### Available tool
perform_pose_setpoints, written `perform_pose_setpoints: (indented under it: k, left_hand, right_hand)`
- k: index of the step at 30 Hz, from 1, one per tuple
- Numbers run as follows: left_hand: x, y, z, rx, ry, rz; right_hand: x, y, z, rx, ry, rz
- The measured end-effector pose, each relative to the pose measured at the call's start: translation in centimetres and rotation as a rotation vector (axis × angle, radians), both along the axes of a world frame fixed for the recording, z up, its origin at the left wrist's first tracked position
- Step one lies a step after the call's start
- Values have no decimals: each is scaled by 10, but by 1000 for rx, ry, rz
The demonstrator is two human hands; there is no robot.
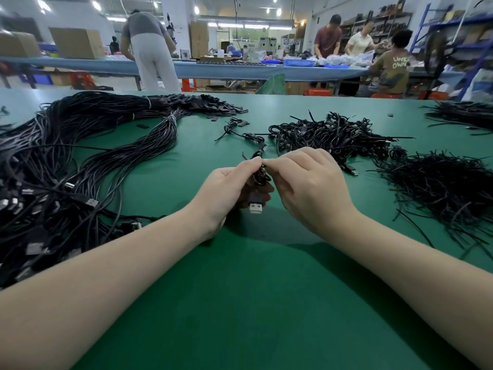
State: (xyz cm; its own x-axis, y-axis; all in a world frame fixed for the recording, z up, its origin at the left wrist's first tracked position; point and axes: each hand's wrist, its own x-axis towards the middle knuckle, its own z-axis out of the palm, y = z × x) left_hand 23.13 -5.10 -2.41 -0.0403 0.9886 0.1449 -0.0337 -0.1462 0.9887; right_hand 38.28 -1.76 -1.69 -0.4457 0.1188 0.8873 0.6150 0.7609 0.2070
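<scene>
Two bare forearms reach in from the bottom of the frame over the green desk. At the centre, the left hand and right hand both grasp a small coiled black cable, their fingertips pinching together at its top. Its USB plug sticks out below, between the hands. Loose black ties lie at the right, tied cables beyond the hands, and long cable hanks at the left.

coiled cable: mostly hidden by fingers | cable bundle: cut by left edge
</scene>
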Motion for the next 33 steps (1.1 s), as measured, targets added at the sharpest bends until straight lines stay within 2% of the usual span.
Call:
perform_pose_setpoints:
  k: [5, 10, 13, 16, 18, 21, 24, 26, 29, 31, 33]
  left_hand:
    - [2, -1, 0, 35, 48, 165]
    - [1, -5, -6, 277, 510, 327]
    - [0, -4, -7, 335, 643, 341]
    - [3, -5, -4, 373, 476, 208]
    - [5, -5, -4, 366, 352, 200]
    - [8, -6, -4, 269, 212, 169]
    - [8, -9, 1, 161, 66, 37]
    - [5, -9, 3, 95, 58, -55]
    - [2, -7, 1, 56, 45, -98]
    - [3, -5, -2, 91, 55, -32]
    - [1, -3, -7, 187, 139, 73]
  right_hand:
    - [1, 0, -3, -127, -52, 8]
    - [3, 3, -1, -253, -34, 13]
    - [3, 3, -2, -295, -34, -2]
    - [4, 5, -3, -328, -53, -28]
    - [4, 5, -3, -304, -52, -39]
    - [4, 5, -2, -237, -66, -94]
    - [6, 7, 0, -168, -83, -110]
    - [9, 8, 0, -113, -99, -111]
    - [9, 8, -1, -140, -63, -79]
    - [7, 7, -3, -189, -33, -62]
    - [5, 6, -5, -230, -4, -52]
